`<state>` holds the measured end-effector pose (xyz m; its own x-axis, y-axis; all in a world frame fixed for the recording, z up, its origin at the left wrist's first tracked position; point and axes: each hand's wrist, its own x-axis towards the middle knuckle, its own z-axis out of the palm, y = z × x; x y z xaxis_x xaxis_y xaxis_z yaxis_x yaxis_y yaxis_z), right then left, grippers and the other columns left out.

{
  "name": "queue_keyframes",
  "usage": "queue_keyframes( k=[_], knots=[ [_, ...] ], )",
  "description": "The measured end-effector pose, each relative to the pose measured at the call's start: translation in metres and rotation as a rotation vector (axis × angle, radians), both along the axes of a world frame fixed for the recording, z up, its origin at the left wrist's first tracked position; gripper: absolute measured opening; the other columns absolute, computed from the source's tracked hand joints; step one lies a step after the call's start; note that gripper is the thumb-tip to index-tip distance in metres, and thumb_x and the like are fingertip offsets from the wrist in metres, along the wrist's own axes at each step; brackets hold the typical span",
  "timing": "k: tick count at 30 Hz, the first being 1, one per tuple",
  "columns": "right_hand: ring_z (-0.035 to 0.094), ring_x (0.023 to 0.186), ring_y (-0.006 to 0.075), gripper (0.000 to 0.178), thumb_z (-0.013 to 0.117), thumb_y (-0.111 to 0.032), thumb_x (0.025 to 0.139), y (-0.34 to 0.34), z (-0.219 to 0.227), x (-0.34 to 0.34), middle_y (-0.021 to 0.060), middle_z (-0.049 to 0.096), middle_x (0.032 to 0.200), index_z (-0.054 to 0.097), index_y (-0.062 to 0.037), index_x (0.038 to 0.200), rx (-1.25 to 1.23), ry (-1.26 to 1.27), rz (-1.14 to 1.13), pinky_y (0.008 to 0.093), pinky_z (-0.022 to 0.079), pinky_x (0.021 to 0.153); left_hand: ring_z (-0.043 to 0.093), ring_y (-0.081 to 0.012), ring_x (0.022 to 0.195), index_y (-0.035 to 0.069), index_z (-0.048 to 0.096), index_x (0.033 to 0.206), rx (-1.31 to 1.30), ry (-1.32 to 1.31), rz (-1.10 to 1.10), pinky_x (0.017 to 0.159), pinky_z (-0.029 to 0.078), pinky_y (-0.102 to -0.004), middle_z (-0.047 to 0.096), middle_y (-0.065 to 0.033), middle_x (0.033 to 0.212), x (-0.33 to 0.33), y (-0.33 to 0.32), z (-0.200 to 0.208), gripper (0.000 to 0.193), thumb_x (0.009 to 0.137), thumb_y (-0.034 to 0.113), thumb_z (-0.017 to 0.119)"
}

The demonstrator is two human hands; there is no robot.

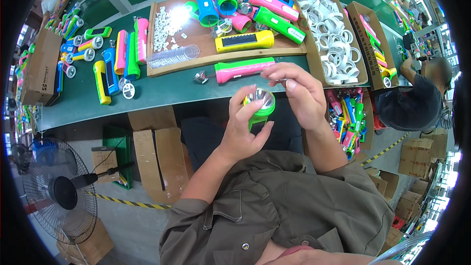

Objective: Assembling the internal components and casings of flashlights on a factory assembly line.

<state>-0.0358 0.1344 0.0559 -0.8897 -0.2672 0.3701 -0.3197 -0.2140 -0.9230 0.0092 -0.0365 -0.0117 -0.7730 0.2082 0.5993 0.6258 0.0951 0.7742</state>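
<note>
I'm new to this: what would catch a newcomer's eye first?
Probably the bright torches heaped in the wooden tray beyond the hands. Next, perhaps, the white rings filling a box right of it. Nearer, the left hand holds a green-headed torch.

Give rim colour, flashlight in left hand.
Bright green; the flashlight rim shows best in the head view.

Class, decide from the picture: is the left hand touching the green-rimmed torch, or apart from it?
Touching: the head view shows the left hand with its fingers curled around the green-rimmed torch.
</note>
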Motion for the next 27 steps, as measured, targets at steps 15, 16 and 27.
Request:
queue_keyframes(
  k=[15, 16, 27],
  knots=[
    [0.062, 0.109, 0.0342, 0.032, 0.063, 0.004, 0.079, -0.005, -0.020, 0.034, 0.0176, 0.065, 0.115, 0.065, -0.0009, 0.110, 0.444, 0.387, -0.170, 0.0422, 0.049, 0.095, 0.042, -0.0420, 0.131, 0.009, 0.027, 0.140, 0.169, -0.032, 0.023, 0.109, 0.036, -0.0468, 0.038, -0.0263, 0.142, 0.007, 0.016, -0.011, 0.087, 0.070, -0.003, 0.076],
    [0.062, 0.109, 0.0334, 0.029, 0.064, 0.003, 0.079, -0.004, -0.023, 0.037, 0.0165, 0.066, 0.114, 0.065, -0.0009, 0.108, 0.401, 0.338, -0.163, 0.0420, 0.049, 0.095, 0.041, -0.0416, 0.132, 0.009, 0.027, 0.140, 0.159, -0.040, 0.020, 0.109, 0.036, -0.0466, 0.037, -0.0261, 0.142, 0.008, 0.015, -0.011, 0.086, 0.070, -0.003, 0.076],
    [0.060, 0.100, 0.0225, 0.022, 0.076, -0.001, 0.080, 0.047, -0.124, 0.107, 0.0118, 0.066, 0.104, 0.068, -0.0007, 0.100, 0.197, -0.148, -0.083, 0.0362, 0.047, 0.090, 0.034, -0.0335, 0.133, 0.007, 0.021, 0.139, 0.023, -0.480, -0.317, 0.111, 0.028, -0.0457, 0.031, -0.0221, 0.138, 0.070, 0.030, -0.080, 0.086, 0.071, 0.001, 0.074]
  ],
)
